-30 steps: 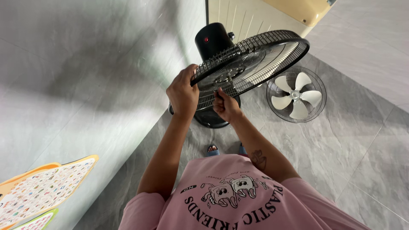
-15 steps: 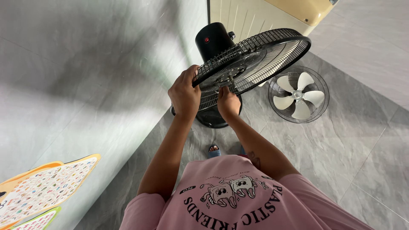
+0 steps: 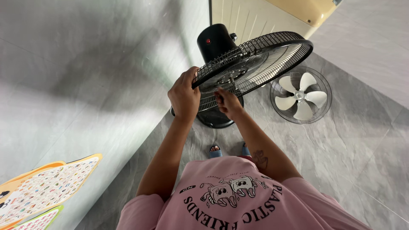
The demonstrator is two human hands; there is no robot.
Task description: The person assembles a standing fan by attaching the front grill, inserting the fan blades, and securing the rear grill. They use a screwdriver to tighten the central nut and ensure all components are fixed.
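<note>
Head view: the black wire fan guard (image 3: 260, 61) sits tilted on top of a standing fan, its round dish of thin ribs open toward the camera, with a grey hub plate in the middle and a thick black rim around the edge. Behind it rises the glossy black motor housing (image 3: 214, 39) with a small red dot on its side. The left hand (image 3: 184, 96) is clamped on the guard's near rim, fingers curled over the wires. The right hand (image 3: 228, 103) reaches into the dish near the hub, fingertips pinched together; what they pinch is too small to tell. Below the hands, partly hidden by them and the guard, the fan's round black base (image 3: 213, 118) stands on the grey tiled floor (image 3: 341, 162).

Just right of the base, a second round guard (image 3: 301, 94) lies flat on the floor with a white 5-bladed propeller (image 3: 301, 95) resting in it, well clear of both hands. A cream panelled cabinet (image 3: 255, 15) stands behind the fan. At the lower left, 2 colourful charts (image 3: 40, 189) lean on the pale wall. The person's pink printed shirt (image 3: 230, 196) fills the bottom, and 2 blue sandal toes (image 3: 214, 150) show under the arms.
</note>
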